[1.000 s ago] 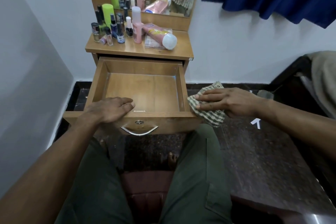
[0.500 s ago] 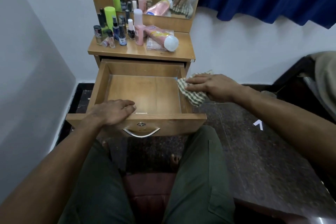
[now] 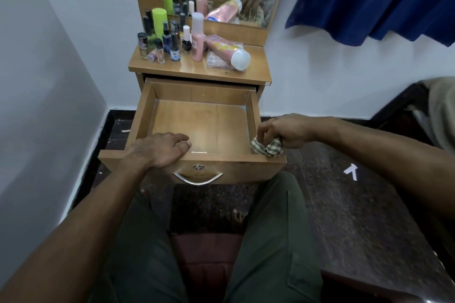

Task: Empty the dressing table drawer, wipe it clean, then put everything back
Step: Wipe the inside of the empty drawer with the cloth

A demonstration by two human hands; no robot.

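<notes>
Drawer (image 3: pixel 200 130), one only, stands pulled out and bare inside. Left hand (image 3: pixel 160 150) rests flat on its front edge at 7 o'clock, fingers straight and together. Right hand (image 3: pixel 286 133) at 4 o'clock clamps its curled fingers on one checked cloth (image 3: pixel 267 147), bunched on the drawer's right front corner. On the tabletop (image 3: pixel 256 71) at 12 o'clock: roughly ten small bottles (image 3: pixel 174 49), one tall pink bottle (image 3: pixel 197 37), one pink tube (image 3: pixel 227 53) lying flat.
</notes>
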